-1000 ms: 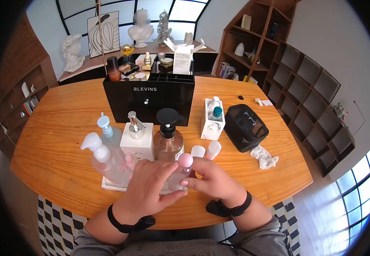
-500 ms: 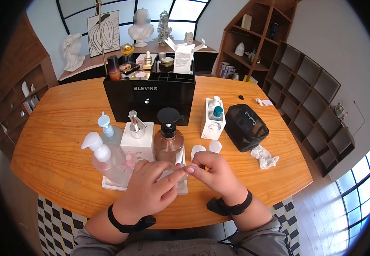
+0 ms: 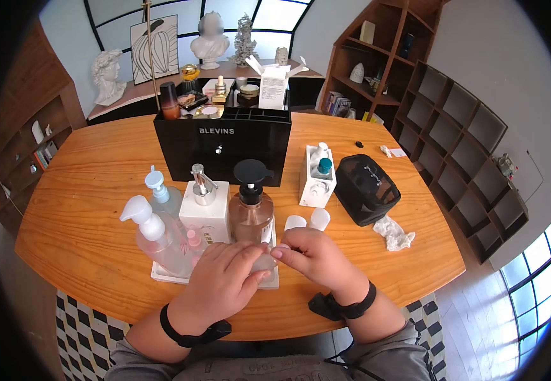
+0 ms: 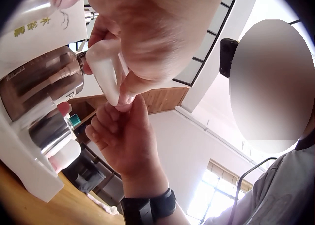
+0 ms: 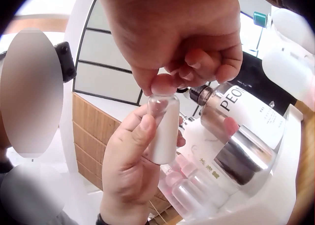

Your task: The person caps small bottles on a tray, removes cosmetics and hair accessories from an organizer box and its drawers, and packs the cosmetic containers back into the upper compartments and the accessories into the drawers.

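Note:
My left hand (image 3: pixel 225 276) grips a small clear bottle (image 5: pixel 167 129) round its body, close over the table's front edge. White contents show through its wall in the right wrist view. At the bottle's neck, my right hand (image 3: pixel 317 257) pinches the round pink cap (image 5: pixel 163 84) between thumb and fingers. The head view mostly hides bottle and cap behind the fingers. Just beyond the hands, a white tray (image 3: pixel 164 276) bears a white-pump bottle (image 3: pixel 143 219), a white square dispenser (image 3: pixel 205 213) and a brown bottle (image 3: pixel 250 214) with a black pump.
A black organizer (image 3: pixel 225 155) full of cosmetics stands at the back. To the right are a white holder (image 3: pixel 317 189) with bottles, a black mesh pouch (image 3: pixel 367 190) and crumpled tissue (image 3: pixel 393 233). Two small white rounded pieces, one a white piece (image 3: pixel 319 220), lie near my right hand.
The right hand has moved from beside the bottle up to its pink cap, which its fingers now cover. The left hand's fingers have drawn in round the bottle.

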The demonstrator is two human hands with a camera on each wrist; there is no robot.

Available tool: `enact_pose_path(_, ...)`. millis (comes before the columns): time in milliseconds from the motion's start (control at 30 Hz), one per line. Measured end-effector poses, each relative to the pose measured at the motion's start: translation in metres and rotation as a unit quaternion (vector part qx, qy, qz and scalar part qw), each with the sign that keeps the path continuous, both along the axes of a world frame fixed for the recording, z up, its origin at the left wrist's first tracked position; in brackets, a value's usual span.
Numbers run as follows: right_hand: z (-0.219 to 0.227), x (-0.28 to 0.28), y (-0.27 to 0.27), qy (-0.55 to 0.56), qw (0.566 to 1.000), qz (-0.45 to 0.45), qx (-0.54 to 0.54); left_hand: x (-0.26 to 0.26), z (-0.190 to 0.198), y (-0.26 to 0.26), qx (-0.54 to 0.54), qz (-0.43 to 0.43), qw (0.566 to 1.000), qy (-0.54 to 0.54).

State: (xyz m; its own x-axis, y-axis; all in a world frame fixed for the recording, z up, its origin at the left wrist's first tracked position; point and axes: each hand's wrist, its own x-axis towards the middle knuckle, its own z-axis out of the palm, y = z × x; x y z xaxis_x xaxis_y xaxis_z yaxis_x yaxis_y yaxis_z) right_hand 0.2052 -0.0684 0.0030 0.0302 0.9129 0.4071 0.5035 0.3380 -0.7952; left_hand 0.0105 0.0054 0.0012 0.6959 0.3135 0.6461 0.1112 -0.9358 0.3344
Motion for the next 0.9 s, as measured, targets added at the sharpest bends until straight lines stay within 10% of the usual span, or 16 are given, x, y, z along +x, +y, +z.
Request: enact_pose_path(900, 0.009, -0.004, -0.004, 0.025, 0.997, 0.033, 0.069, -0.001, -0.004, 0.007, -0.062, -0.011, 0.997, -0.042)
